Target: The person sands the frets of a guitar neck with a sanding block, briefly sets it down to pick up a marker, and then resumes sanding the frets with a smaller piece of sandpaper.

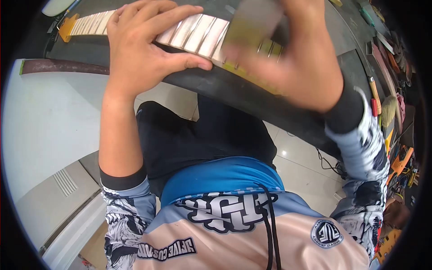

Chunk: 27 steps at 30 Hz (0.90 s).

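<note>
A guitar neck (202, 33) lies across the dark bench top, its fretboard covered in whitish strips between the metal frets. At its right end the surface looks yellowish. My left hand (139, 42) grips the neck, fingers over its far side and thumb along the near edge. Over the right part of the neck, my right hand (297, 67) is smeared by motion. It holds a flat grey-brown piece (254, 22), also blurred, against or just above the frets; contact cannot be made out. A yellow-orange block (67, 28) sits at the neck's left end.
The dark bench (252, 96) slopes across the view in front of my legs. Several hand tools, among them a wooden-handled one (375, 94), line the right edge. A white surface (58, 112) stands at left. Black cables (330, 164) lie on the tiled floor.
</note>
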Available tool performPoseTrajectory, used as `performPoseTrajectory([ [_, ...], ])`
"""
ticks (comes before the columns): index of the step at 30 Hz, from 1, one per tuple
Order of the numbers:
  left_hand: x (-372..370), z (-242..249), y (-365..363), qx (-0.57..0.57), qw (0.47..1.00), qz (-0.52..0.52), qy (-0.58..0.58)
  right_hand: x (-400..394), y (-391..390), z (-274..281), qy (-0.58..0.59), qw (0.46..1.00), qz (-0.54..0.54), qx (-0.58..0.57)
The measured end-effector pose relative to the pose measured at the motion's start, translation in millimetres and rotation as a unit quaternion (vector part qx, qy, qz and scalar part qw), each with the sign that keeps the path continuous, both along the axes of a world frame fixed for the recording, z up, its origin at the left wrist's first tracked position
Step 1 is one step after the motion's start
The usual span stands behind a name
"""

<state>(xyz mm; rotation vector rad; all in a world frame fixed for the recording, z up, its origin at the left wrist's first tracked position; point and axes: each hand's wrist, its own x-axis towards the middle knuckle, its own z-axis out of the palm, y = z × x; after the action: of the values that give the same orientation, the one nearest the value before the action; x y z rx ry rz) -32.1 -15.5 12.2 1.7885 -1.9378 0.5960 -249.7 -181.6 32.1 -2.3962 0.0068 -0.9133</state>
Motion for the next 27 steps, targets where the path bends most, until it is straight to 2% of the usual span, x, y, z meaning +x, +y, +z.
performPoseTrajectory([
  [2, 4, -2, 1, 0.015, 1.000, 0.016, -0.011, -16, 24, 23, 0.029, 0.989, 0.048, -0.137],
  [3, -1, 1, -1, 0.016, 1.000, 0.014, -0.006, -11, 16, 21, 0.061, 0.989, 0.011, -0.133],
  [4, -6, 4, -2, 0.017, 1.000, 0.011, -0.001, 0, -5, 4, 0.005, 0.994, -0.043, -0.099],
  [6, -4, 3, -2, 0.016, 1.000, 0.012, 0.001, -1, -13, -4, -0.020, 0.991, -0.071, -0.114],
  [8, 10, -7, -1, 0.010, 1.000, 0.024, -0.008, -8, 20, 16, 0.008, 0.991, 0.039, -0.131],
  [9, 5, -6, 0, 0.016, 1.000, 0.020, -0.002, -7, 20, 11, -0.017, 0.993, 0.042, -0.112],
  [10, -1, -1, -1, 0.019, 1.000, 0.015, 0.003, 7, 3, -8, -0.056, 0.996, 0.059, -0.042],
  [12, -3, 1, 0, 0.013, 1.000, 0.001, 0.008, 3, -15, -8, -0.006, 0.995, -0.069, -0.076],
  [13, 1, 0, 0, 0.005, 1.000, -0.009, 0.009, -4, 7, 12, 0.038, 0.979, -0.092, -0.175],
  [14, 5, -3, 0, -0.002, 1.000, -0.019, 0.011, -2, 12, 5, -0.048, 0.990, 0.040, -0.125],
  [15, 5, -5, -2, 0.005, 1.000, 0.024, -0.013, -5, 17, 8, -0.021, 0.991, 0.020, -0.132],
  [16, 3, -5, -1, 0.013, 1.000, 0.017, -0.007, -9, 22, 10, 0.007, 0.990, -0.002, -0.139],
  [18, -4, 0, 1, 0.029, 1.000, 0.004, 0.004, -2, -2, 2, 0.035, 0.981, -0.135, -0.137],
  [19, -3, 0, 1, 0.026, 1.000, 0.004, 0.003, 3, -4, -4, -0.028, 0.984, -0.080, -0.156],
  [22, 13, -10, -1, -0.003, 1.000, 0.018, -0.014, -5, 25, 8, -0.031, 0.989, 0.026, -0.143],
  [23, 15, -13, 1, 0.010, 1.000, 0.013, -0.010, 11, 4, -12, -0.098, 0.929, -0.064, -0.351],
  [24, 8, -7, 1, 0.022, 1.000, 0.007, -0.006, 8, -5, -13, -0.082, 0.990, -0.045, -0.109],
  [26, -3, 1, 3, 0.028, 0.999, 0.018, 0.009, 3, -36, -15, -0.023, 0.943, -0.241, -0.227],
  [27, -8, 3, 4, 0.025, 0.999, 0.032, 0.021, 4, -43, -15, -0.054, 0.971, -0.201, -0.115],
])
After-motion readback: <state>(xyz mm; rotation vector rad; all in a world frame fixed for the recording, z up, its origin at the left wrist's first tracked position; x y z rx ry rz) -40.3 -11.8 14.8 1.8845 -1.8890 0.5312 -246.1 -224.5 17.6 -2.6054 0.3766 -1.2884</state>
